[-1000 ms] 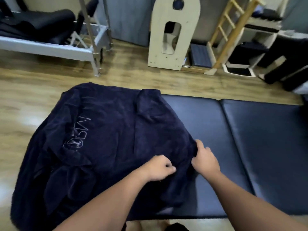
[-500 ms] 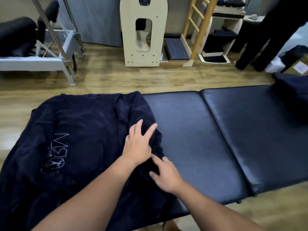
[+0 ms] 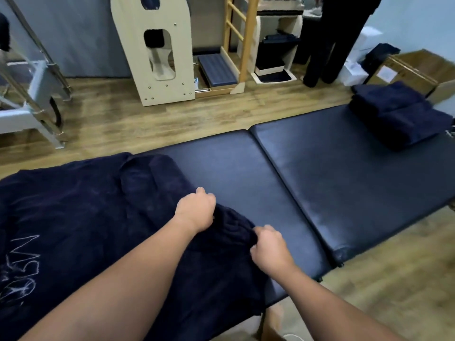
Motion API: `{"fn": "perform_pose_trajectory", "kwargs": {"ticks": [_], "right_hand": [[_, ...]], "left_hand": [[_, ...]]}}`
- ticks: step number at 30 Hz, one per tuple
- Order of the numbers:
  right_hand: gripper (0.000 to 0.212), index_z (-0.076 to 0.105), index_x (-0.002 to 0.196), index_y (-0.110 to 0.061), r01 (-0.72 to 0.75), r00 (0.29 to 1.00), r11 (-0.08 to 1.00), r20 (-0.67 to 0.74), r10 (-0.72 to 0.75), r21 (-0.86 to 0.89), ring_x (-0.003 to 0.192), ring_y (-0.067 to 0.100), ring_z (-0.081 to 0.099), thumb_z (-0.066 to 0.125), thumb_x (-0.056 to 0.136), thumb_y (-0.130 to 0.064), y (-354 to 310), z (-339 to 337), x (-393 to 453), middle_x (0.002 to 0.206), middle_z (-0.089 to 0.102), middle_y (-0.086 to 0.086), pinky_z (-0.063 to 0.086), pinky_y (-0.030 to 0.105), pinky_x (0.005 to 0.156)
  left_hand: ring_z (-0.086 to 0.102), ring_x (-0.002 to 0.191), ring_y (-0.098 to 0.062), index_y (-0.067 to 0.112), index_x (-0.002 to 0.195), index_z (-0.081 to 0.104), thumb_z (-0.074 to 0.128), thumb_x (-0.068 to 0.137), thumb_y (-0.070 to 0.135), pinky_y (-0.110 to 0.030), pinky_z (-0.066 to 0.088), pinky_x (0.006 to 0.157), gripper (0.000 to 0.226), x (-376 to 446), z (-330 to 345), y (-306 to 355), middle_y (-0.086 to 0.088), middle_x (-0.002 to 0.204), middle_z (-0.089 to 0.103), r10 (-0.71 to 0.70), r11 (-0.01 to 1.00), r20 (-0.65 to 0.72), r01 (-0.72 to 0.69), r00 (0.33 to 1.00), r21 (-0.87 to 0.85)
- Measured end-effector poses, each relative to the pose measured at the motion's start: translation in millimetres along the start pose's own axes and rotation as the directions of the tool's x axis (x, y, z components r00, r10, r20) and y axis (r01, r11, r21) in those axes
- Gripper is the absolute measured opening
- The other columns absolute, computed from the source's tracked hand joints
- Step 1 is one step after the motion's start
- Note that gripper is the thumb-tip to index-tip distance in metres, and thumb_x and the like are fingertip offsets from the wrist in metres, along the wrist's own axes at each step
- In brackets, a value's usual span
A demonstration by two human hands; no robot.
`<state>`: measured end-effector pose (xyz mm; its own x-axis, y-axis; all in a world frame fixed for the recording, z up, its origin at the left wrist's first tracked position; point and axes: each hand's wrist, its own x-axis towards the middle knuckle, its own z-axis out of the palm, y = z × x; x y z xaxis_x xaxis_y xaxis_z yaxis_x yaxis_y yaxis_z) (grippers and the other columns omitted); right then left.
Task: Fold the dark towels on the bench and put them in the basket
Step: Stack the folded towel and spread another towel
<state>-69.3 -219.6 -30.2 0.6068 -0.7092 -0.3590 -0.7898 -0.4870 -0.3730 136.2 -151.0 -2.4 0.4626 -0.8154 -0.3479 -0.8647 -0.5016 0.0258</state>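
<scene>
- The large dark navy terry towel (image 3: pixel 81 217) carries pale outline embroidery near its left end: angular letters and a round emblem below them, seen sideways and not readable for certain.
- A white label is stuck on the brown cardboard box (image 3: pixel 413 70) beyond the far right end of the black padded bench (image 3: pixel 320 173); its print is too small to read.
- The towel lies spread over the left part of the bench, its near edge hanging over the bench's near side, with a rumpled fold along its right border.
- The left hand (image 3: pixel 195 210) sits at the towel's right border, fingers curled and gripping a bunch of the cloth.
- The right hand (image 3: pixel 269 247) is just to the right of the left one and nearer the bench's near edge, fingers curled, pinching the same bunched edge of the towel.
- Between the two hands the cloth is gathered into a raised ridge.
- A stack of folded dark navy towels (image 3: pixel 396 114) rests on the bench's far right end, well apart from both hands.
- Beyond the bench stand a pale wooden arched panel (image 3: pixel 162 28) and a person's dark trouser legs (image 3: pixel 330 45) on the wooden floor (image 3: pixel 147 119).
</scene>
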Motion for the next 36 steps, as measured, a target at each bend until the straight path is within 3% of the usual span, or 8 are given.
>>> {"fn": "perform_pose_trajectory", "kwargs": {"ticks": [6, 9, 17, 21, 24, 28, 32, 36], "right_hand": [[0.02, 0.059, 0.099, -0.01, -0.036, 0.954, 0.987, -0.299, -0.012, -0.157, 0.094, 0.041, 0.056, 0.052, 0.083, -0.001, 93, -72, 32, 0.1, 0.049, 0.012, 0.047, 0.045, 0.079], [0.022, 0.063, 0.099, -0.008, -0.112, 0.899, 0.979, -0.436, 0.028, -0.168, 0.088, 0.039, 0.052, 0.056, 0.08, 0.0, 142, -114, 50, 0.094, 0.049, 0.013, 0.047, 0.044, 0.064], [0.033, 0.061, 0.128, -0.027, -0.013, 0.995, 0.956, -0.09, 0.041, 0.292, 0.098, 0.025, 0.066, 0.06, 0.095, -0.027, 225, -137, 75, 0.096, 0.069, -0.004, 0.049, 0.034, 0.088], [0.021, 0.064, 0.11, -0.018, -0.252, 0.953, 0.941, -0.112, 0.282, 0.224, 0.105, 0.037, 0.062, 0.06, 0.091, -0.024, 243, -122, 89, 0.114, 0.063, 0.01, 0.049, 0.038, 0.089], [0.035, 0.066, 0.104, -0.021, -0.304, 0.953, 0.941, 0.066, 0.297, 0.149, 0.105, 0.035, 0.064, 0.058, 0.082, -0.047, 239, -118, 90, 0.108, 0.068, 0.007, 0.054, 0.038, 0.085], [0.035, 0.067, 0.107, -0.025, -0.259, 0.948, 0.965, 0.203, 0.245, 0.045, 0.105, 0.035, 0.066, 0.053, 0.081, -0.044, 233, -117, 95, 0.109, 0.072, 0.007, 0.054, 0.036, 0.078], [0.03, 0.067, 0.11, -0.023, -0.401, 0.914, 0.916, 0.063, 0.4, 0.002, 0.106, 0.037, 0.065, 0.054, 0.084, -0.029, 238, -155, 102, 0.112, 0.069, 0.011, 0.052, 0.037, 0.08], [0.016, 0.055, 0.102, -0.013, -0.53, 0.737, 0.825, -0.375, 0.562, 0.196, 0.1, 0.042, 0.064, 0.052, 0.087, -0.018, 258, -219, 105, 0.108, 0.067, 0.019, 0.053, 0.044, 0.082]], "left_hand": [[0.057, 0.113, -0.034, 0.018, 0.105, 0.047, 0.06, 0.087, 0.01, -0.037, 0.046, 0.092, 0.024, 53, -33, 95, -0.015, 0.142, 0.04, -0.054, 0.825, -0.13, -0.029, 0.99, -0.565], [0.065, 0.097, -0.021, 0.023, 0.1, 0.049, 0.065, 0.089, 0.017, -0.037, 0.05, 0.087, 0.021, 75, -45, 144, -0.006, 0.168, -0.009, 0.011, 0.765, -0.133, -0.094, 0.991, -0.637], [0.046, 0.122, -0.028, 0.012, 0.106, 0.069, 0.033, 0.102, 0.051, -0.045, 0.038, 0.098, 0.054, 117, -54, 204, -0.005, 0.121, 0.066, 0.062, 0.996, 0.089, -0.067, 0.994, 0.065], [0.06, 0.114, -0.034, 0.021, 0.139, 0.042, 0.039, 0.105, 0.038, -0.045, 0.036, 0.087, 0.038, 143, -55, 218, -0.01, 0.126, 0.065, 0.049, 0.995, 0.127, -0.06, 0.991, 0.081], [0.054, 0.12, -0.033, 0.043, 0.157, 0.012, 0.055, 0.097, 0.034, -0.043, 0.039, 0.089, 0.074, 163, -51, 221, -0.009, 0.134, 0.055, 0.028, 0.97, 0.178, -0.07, 0.984, 0.233], [0.034, 0.124, -0.028, 0.04, 0.139, 0.05, 0.075, 0.081, 0.041, -0.04, 0.034, 0.094, 0.063, 186, -48, 224, -0.008, 0.134, 0.035, 0.024, 0.859, 0.21, -0.128, 0.977, 0.496], [0.053, 0.117, -0.033, 0.021, 0.128, 0.057, 0.069, 0.089, 0.035, -0.044, 0.047, 0.089, 0.043, 205, -70, 233, -0.009, 0.13, 0.041, 0.064, 0.971, 0.122, -0.09, 0.991, 0.222], [0.058, 0.089, -0.042, 0.007, 0.107, 0.047, 0.065, 0.088, 0.017, -0.046, 0.045, 0.067, 0.029, 225, -116, 255, -0.017, 0.12, 0.038, -0.007, 0.956, -0.399, -0.11, 0.917, -0.27]]}}
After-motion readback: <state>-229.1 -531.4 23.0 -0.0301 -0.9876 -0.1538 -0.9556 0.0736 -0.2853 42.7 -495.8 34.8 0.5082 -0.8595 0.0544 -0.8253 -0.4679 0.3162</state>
